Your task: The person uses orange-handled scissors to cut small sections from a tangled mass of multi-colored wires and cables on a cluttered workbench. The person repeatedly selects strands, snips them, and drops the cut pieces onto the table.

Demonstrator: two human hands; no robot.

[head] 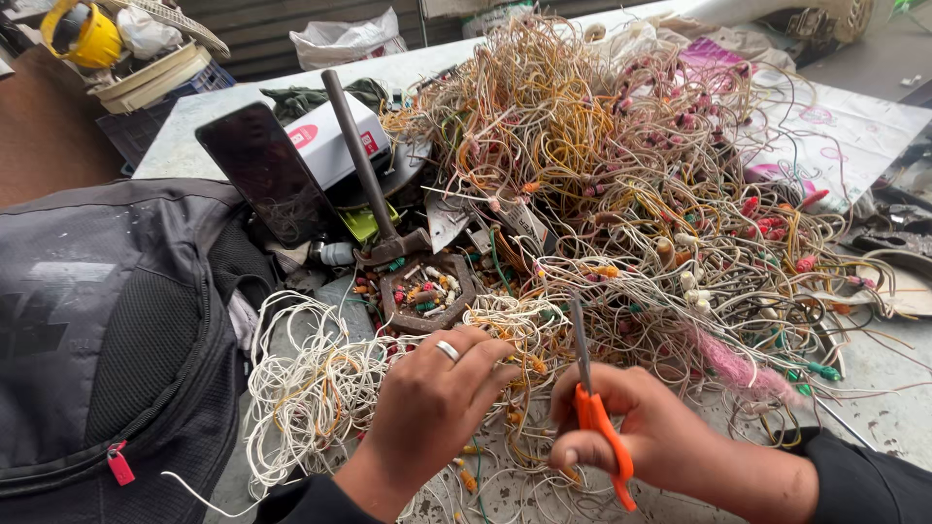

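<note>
Right hand (650,437) fingers grip orange scissors (594,408); left hand (432,403) presses tangled wires (320,388).

orange-handled scissors (594,408), white and yellow wires (602,175), grey backpack (107,330)

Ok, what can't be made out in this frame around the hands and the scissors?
- Scissors, head view: blade tips lost in the wire pile; open or closed unclear.
- Left hand: fingertips buried in white wires; which wire it pinches is hidden.
- Right hand: palm side hidden behind the orange handles.
- Backpack: cut off by the left and bottom edges.
</note>
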